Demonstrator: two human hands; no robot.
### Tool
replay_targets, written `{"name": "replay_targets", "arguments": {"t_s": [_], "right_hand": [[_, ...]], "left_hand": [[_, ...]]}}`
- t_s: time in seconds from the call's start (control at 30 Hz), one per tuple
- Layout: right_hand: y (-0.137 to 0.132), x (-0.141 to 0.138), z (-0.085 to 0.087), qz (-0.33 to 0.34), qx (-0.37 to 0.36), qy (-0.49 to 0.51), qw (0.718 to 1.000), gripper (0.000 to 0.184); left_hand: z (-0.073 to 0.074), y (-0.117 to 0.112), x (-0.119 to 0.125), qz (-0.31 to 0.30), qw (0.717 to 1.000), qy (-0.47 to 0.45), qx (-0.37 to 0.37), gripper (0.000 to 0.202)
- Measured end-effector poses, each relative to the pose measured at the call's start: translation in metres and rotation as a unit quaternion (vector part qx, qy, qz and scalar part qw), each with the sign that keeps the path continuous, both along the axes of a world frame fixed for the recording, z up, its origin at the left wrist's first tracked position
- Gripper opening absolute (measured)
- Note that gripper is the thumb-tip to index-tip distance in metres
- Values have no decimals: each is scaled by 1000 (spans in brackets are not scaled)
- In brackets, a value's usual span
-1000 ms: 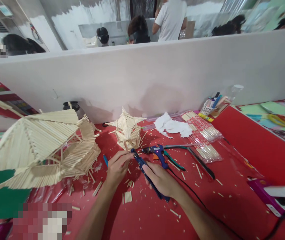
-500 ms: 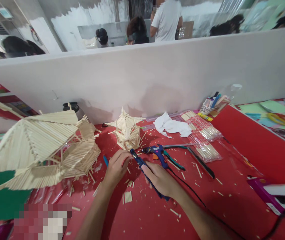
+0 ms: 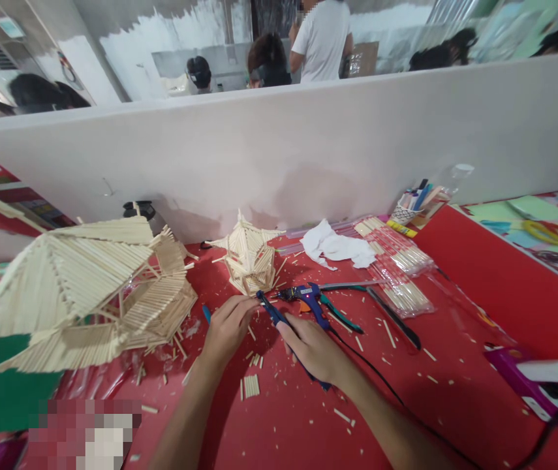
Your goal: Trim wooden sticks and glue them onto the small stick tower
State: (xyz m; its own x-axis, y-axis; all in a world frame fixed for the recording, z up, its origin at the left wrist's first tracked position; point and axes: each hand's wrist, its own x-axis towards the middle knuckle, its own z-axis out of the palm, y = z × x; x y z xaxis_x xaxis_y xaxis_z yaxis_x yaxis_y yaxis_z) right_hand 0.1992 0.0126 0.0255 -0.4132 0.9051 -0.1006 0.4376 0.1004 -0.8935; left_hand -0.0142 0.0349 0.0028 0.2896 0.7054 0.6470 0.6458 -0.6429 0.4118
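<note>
My right hand (image 3: 310,346) is wrapped round the handles of dark blue cutting pliers (image 3: 273,312), whose head points up and left. Close by the jaws, the fingers of my left hand (image 3: 230,326) are pinched together; what they hold is too small to make out. Just beyond both hands stands a small pavilion model (image 3: 249,258) of wooden sticks. A blue glue gun (image 3: 310,300) lies right of the pliers, its cord running toward the front right. Below my hands, short cut sticks (image 3: 250,386) lie side by side on the red table (image 3: 279,431).
A large stick-built model (image 3: 77,274) fills the left side. Toward the back right are a crumpled white tissue (image 3: 335,245), bagged sticks (image 3: 401,281), a black-handled tool (image 3: 393,320) and a pen basket (image 3: 408,209). A white partition (image 3: 239,156) rises behind; people are beyond it.
My hands stay almost in place, with the pliers' head still beside my left fingertips. Beyond the partition, the person in white has shifted slightly left.
</note>
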Motion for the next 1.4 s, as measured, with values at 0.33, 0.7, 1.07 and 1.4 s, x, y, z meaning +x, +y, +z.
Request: {"name": "replay_targets", "arguments": {"t_s": [0.33, 0.7, 1.07, 1.4], "right_hand": [[1, 0, 0, -7, 5, -39, 999, 37], [2, 1, -5, -18, 27, -39, 999, 39], [1, -4, -11, -19, 9, 14, 1000, 37], [-1, -10, -12, -23, 7, -13, 1000, 34]], "left_hand": [[-5, -4, -4, 9, 995, 104, -4, 28], [-10, -4, 9, 63, 992, 109, 31, 19], [5, -6, 20, 79, 994, 77, 18, 15], [8, -6, 26, 67, 997, 42, 1, 17]]}}
